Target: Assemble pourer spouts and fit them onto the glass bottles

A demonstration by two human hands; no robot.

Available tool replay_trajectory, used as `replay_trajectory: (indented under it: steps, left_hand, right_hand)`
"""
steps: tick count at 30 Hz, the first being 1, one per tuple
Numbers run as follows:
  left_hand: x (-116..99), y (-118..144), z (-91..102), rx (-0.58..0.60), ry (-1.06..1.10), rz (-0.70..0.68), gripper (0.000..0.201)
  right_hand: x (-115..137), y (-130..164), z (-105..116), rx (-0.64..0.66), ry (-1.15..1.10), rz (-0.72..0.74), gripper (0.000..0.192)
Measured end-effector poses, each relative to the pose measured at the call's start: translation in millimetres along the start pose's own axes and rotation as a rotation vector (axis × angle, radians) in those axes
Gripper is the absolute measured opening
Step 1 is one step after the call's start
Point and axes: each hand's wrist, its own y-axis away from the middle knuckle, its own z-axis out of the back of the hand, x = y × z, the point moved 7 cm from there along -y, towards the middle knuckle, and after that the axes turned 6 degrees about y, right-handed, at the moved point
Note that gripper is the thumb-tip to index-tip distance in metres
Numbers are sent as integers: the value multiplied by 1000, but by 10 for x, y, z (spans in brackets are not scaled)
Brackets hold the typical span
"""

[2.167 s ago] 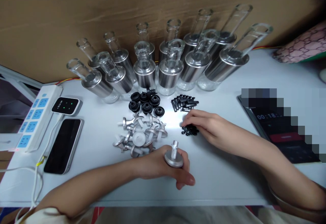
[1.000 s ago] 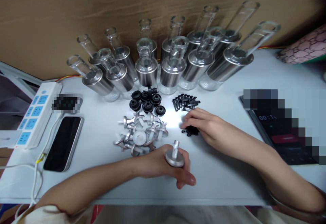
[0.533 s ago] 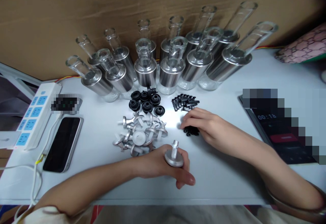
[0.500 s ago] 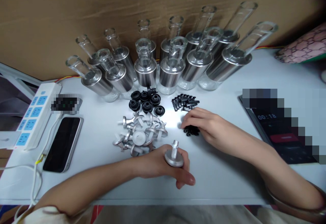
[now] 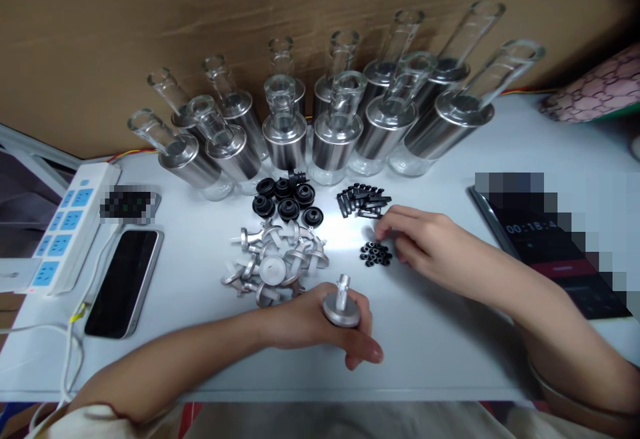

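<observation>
My left hand point(image 5: 340, 326) is closed around a metal pourer piece point(image 5: 341, 309), a round silver disc with a narrow stem pointing up; its lower part is hidden in my fingers. My right hand point(image 5: 425, 242) hovers palm down beside a cluster of small black rings point(image 5: 376, 254), its bent fingers and thumb apart with nothing visible between them. Just beyond its fingertips lies a pile of black flip caps point(image 5: 363, 199). Similar silver pourer pieces with white tubes point(image 5: 273, 269) are heaped left of my left hand. Several black ribbed stoppers point(image 5: 289, 209) lie behind that heap.
Two rows of glass bottles with steel sleeves point(image 5: 337, 139) stand along the back before a cardboard wall point(image 5: 150, 12). A power strip point(image 5: 70, 226) and a phone point(image 5: 124, 284) lie at left. A dark screen showing a timer point(image 5: 545, 252) lies at right.
My right hand has shifted right, away from the small black rings, and its fingers have parted, leaving the cluster uncovered. My left hand keeps the metal pourer piece in the same place.
</observation>
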Motion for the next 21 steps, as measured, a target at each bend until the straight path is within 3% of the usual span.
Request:
replay_trajectory:
  steps: [7,21]
  left_hand:
    - [15,0,4,-6,12,1,30]
    - [3,4,2,-8,-18,14,33]
  right_hand:
    - [86,-22,-6,48,-52,-28,28]
    - [121,-32,-11,22,-41,20,29]
